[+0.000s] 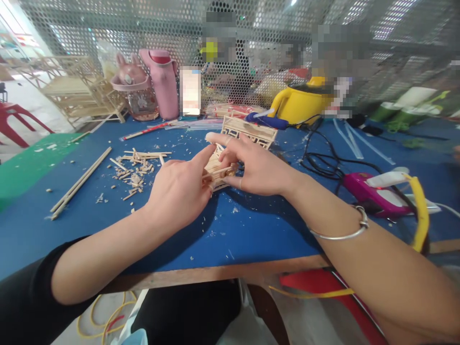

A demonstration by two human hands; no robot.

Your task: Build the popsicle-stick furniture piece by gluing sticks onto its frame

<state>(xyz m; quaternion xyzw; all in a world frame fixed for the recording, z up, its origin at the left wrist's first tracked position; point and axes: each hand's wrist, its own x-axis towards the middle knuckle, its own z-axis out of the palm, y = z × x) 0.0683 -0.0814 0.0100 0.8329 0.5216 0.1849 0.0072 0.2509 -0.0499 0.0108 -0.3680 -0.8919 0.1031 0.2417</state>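
Between my two hands is a small model built of thin wooden sticks, just above the blue tabletop. My left hand grips its left side, with the thumb stretched toward the top and the other fingers curled beneath. Closed around the right side is my right hand, thumb low and index finger reaching over the top. The fingers hide much of the model. Right behind it stands a wooden stick piece with a lattice front, and a blue glue gun lies against its top.
Cut stick scraps and two long sticks lie on the left. A pink bottle, a lit phone and a yellow pot stand at the back. Black cable and a purple device are on the right.
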